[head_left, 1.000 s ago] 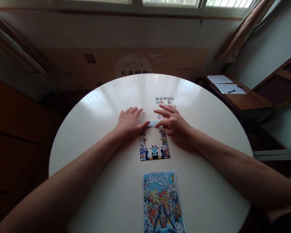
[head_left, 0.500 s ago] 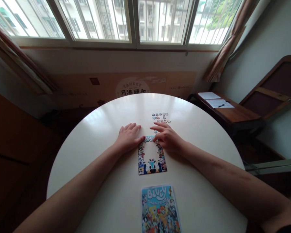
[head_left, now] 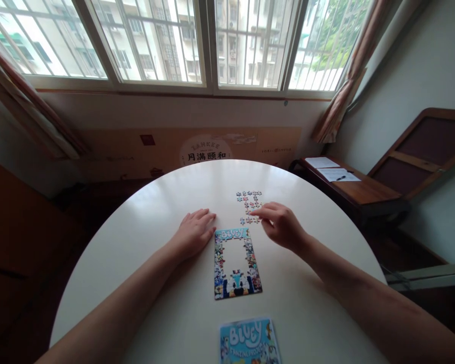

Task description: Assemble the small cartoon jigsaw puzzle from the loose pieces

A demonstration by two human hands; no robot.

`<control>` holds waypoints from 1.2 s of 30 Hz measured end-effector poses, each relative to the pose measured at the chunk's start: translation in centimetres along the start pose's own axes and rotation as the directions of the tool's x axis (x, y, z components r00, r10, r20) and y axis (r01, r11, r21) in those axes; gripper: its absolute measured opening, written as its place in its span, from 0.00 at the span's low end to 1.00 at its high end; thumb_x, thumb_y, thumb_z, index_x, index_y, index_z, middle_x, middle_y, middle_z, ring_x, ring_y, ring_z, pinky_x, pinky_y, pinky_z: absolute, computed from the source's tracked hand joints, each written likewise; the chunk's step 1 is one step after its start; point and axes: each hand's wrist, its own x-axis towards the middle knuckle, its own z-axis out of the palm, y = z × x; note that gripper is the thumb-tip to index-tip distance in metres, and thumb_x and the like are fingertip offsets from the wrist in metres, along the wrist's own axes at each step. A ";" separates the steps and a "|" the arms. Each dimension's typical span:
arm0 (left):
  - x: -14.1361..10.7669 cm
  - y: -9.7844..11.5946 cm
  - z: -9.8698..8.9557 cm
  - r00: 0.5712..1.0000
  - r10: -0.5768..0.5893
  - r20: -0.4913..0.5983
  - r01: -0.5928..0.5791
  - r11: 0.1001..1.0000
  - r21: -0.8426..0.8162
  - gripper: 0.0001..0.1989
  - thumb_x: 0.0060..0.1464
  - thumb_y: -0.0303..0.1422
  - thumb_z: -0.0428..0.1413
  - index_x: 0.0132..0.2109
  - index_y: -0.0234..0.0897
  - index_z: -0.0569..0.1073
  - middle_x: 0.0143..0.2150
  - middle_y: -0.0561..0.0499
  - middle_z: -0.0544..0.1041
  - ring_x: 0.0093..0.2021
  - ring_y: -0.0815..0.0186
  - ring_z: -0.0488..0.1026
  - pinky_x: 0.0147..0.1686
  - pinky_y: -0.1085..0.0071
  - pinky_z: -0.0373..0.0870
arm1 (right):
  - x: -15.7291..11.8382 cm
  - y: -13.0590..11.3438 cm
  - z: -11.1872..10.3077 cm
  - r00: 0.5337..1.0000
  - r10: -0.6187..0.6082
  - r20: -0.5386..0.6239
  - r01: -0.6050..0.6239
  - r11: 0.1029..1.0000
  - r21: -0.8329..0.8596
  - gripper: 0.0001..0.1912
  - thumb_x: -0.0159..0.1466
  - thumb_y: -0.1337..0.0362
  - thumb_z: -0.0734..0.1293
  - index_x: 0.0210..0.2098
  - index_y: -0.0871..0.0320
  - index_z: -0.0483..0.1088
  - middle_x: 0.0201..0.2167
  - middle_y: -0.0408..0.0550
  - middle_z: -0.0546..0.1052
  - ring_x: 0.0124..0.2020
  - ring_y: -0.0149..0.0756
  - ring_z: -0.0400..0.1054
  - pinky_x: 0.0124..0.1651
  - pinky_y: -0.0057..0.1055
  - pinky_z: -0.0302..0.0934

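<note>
A partly filled jigsaw puzzle (head_left: 219, 268) lies on the round white table (head_left: 167, 197), its border, top strip and lower middle filled and its centre bare. My left hand (head_left: 195, 232) rests palm down at the puzzle's upper left corner, fingers stretched, holding nothing. Beyond the puzzle, loose jigsaw pieces (head_left: 248, 193) lie in short rows. My right hand (head_left: 280, 222) is at the right side of these pieces, index finger reaching over them and the other fingers curled; whether a piece is between its fingertips is too small to tell.
A colourful Bluey picture card (head_left: 246, 341) lies at the table's near side. To the right, a wooden side table (head_left: 379, 188) holds papers (head_left: 337, 175) and a pen. A cardboard panel (head_left: 273, 141) stands behind the table, below barred windows.
My right hand has moved from the puzzle's top edge to the loose pieces, away to the right. My left hand stays by the puzzle's upper left corner. The view has tilted up slightly.
</note>
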 end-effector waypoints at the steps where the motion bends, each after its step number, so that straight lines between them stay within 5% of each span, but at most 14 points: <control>1: 0.0 -0.1 -0.1 1.000 0.006 -0.003 -0.006 1.000 -0.008 0.25 0.65 0.42 0.45 0.64 0.39 0.68 0.69 0.39 0.65 0.70 0.50 0.59 0.68 0.45 0.54 | 0.0 0.6 -0.6 0.996 0.064 -0.059 -0.063 0.998 0.020 0.19 0.63 0.74 0.60 0.42 0.54 0.80 0.35 0.48 0.81 0.38 0.38 0.73 0.44 0.37 0.67; 4: -0.1 -0.3 -0.3 1.000 0.014 -0.020 -0.015 0.999 -0.031 0.25 0.63 0.41 0.48 0.63 0.39 0.69 0.68 0.40 0.67 0.69 0.50 0.61 0.67 0.48 0.57 | 0.2 2.0 -1.7 0.972 0.203 -0.118 -0.201 0.979 0.027 0.17 0.64 0.72 0.60 0.41 0.55 0.80 0.36 0.48 0.82 0.38 0.39 0.75 0.43 0.36 0.68; 8: -0.1 -0.6 -0.2 0.999 0.017 -0.045 -0.020 0.998 -0.053 0.22 0.62 0.40 0.50 0.60 0.41 0.72 0.66 0.42 0.70 0.67 0.51 0.64 0.66 0.50 0.59 | 0.1 2.8 -1.4 0.959 0.282 -0.010 -0.282 0.959 -0.011 0.18 0.63 0.72 0.60 0.42 0.55 0.80 0.39 0.48 0.82 0.38 0.39 0.76 0.44 0.37 0.70; 20: -0.3 -0.5 -0.6 1.000 0.001 -0.008 -0.002 0.997 -0.079 0.22 0.62 0.42 0.50 0.59 0.42 0.74 0.66 0.43 0.70 0.68 0.50 0.63 0.66 0.49 0.59 | -0.4 4.2 1.2 0.937 0.299 0.179 -0.278 0.951 -0.135 0.21 0.64 0.73 0.61 0.51 0.57 0.78 0.44 0.53 0.80 0.48 0.47 0.71 0.54 0.44 0.68; 36: -0.2 -0.5 -0.5 1.000 0.026 0.011 -0.025 0.998 -0.063 0.21 0.62 0.40 0.50 0.59 0.41 0.73 0.67 0.42 0.69 0.68 0.52 0.62 0.68 0.50 0.57 | -0.7 4.8 0.6 0.932 0.323 0.165 -0.270 0.922 -0.277 0.15 0.65 0.69 0.64 0.44 0.50 0.82 0.39 0.51 0.80 0.43 0.46 0.70 0.47 0.45 0.67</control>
